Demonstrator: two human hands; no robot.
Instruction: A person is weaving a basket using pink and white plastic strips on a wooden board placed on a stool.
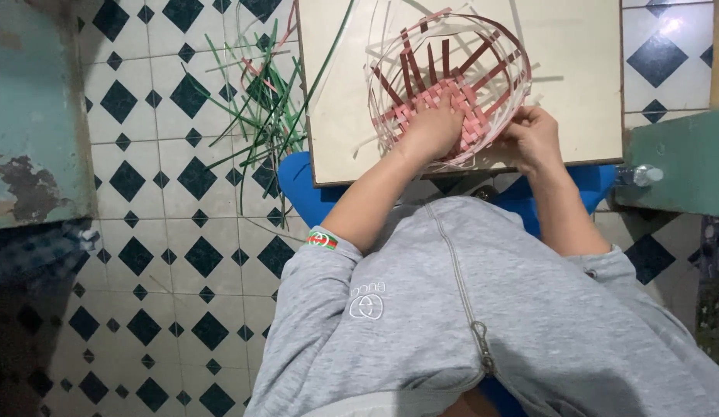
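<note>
1 half-woven pink-and-white strip basket (pixel 452 81) on the cream desk (pixel 583 85). Left hand (pixel 430 130) pressed flat inside its base, grip released; right hand (pixel 533 135) pinching the near rim. Loose green strips (pixel 263 108) lie on the floor left of both grips.

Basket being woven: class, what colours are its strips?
Pink, dark red and white strips form the basket, seen in the head view.
</note>
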